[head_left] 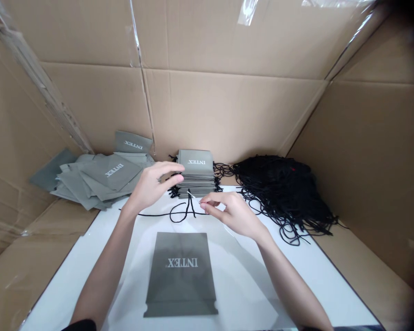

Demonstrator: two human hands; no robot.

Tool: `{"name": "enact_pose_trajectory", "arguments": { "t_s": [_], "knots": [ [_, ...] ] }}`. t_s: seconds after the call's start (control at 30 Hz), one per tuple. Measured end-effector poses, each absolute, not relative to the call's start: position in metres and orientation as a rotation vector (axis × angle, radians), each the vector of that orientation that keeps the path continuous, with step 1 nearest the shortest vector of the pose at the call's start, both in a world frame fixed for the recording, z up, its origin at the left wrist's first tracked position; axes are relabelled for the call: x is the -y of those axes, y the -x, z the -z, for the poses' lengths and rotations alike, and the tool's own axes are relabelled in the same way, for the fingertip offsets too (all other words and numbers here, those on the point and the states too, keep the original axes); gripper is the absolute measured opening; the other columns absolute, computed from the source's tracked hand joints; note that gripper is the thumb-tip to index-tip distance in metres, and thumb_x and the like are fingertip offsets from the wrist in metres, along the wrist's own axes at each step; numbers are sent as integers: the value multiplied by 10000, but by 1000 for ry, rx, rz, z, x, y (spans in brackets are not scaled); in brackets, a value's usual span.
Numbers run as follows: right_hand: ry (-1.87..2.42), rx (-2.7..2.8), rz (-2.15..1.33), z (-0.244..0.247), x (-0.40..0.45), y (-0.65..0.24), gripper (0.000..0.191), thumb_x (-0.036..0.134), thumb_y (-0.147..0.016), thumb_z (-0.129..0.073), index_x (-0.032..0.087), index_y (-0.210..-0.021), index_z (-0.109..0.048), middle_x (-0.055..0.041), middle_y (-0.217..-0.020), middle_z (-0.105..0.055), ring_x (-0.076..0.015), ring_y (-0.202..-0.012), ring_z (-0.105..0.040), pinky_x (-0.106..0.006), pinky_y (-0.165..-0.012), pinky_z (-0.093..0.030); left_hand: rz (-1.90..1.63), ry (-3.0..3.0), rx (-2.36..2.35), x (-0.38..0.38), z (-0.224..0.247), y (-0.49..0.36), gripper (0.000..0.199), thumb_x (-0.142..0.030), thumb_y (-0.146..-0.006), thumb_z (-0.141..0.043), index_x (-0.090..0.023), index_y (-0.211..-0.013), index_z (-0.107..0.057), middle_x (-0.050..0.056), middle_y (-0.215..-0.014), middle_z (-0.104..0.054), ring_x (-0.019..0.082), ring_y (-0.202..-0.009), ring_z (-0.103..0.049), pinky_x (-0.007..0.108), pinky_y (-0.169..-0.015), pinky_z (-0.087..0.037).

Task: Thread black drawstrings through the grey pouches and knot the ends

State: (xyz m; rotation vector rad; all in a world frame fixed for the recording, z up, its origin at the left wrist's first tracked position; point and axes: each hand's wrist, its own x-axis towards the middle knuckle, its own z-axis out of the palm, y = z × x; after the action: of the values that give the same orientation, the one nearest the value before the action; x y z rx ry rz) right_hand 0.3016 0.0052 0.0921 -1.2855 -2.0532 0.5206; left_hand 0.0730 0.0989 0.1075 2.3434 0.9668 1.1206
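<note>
My right hand [229,211] pinches a thin pale needle-like tool [193,196] that points up and left. From the tool's tip hangs a black cord [188,207], folded over with its ends dangling and one part curled in a loop. My left hand [158,179] is raised to the left of the cord, its thumb and fingers apart and nothing between them. Below both hands, a grey flat pouch [181,280] printed INTEX lies on the white table [248,285], its lettering upside down and its notched edge towards me. Another black cord [153,214] stretches across the table behind it.
A neat stack of grey pouches [195,161] with black cords at the sides stands at the back. Loose grey pouches [100,179] are heaped at the left, a tangled pile of black cords [283,188] at the right. Cardboard walls [234,110] enclose the table.
</note>
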Motion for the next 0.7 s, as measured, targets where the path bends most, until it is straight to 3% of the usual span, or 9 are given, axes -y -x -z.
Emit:
{"name": "enact_pose_trajectory", "arguments": {
  "t_s": [0.13,0.4,0.5,0.7],
  "knots": [
    [1303,2030,-534,-93,-5,-305,224,337,-966,-533,214,-916,-714,-13,-801,-726,-148,-686,-651,-217,-568,-467,-856,-2371,-818,-79,-114,-82,223,-434,-861,-661,-306,-1013,-762,21,-1060,-749,240,-1005,-666,325,-860,-511],
    [1341,2003,-480,-93,-4,-309,166,280,-956,-543,224,-927,-697,-4,-877,-734,-153,-788,-666,-209,-603,-451,-825,-2280,-868,-84,-101,-93,122,-353,-834,-679,-303,-888,-777,-16,-888,-776,213,-853,-709,293,-785,-517],
    [1347,1999,-470,-91,-6,-307,157,261,-955,-536,237,-1007,-683,-10,-929,-734,-164,-834,-668,-225,-639,-459,-834,-2221,-916,-84,-100,-95,153,-362,-798,-715,-298,-927,-768,-13,-846,-778,230,-875,-712,317,-821,-521],
    [1242,1923,-711,-79,-13,-295,199,352,-975,-523,237,-1118,-601,-11,-909,-705,-168,-832,-653,-262,-702,-469,-883,-2160,-975,-81,-100,-101,52,-320,-772,-736,-287,-807,-757,-23,-974,-772,253,-1083,-659,342,-963,-462]
  ]
}}
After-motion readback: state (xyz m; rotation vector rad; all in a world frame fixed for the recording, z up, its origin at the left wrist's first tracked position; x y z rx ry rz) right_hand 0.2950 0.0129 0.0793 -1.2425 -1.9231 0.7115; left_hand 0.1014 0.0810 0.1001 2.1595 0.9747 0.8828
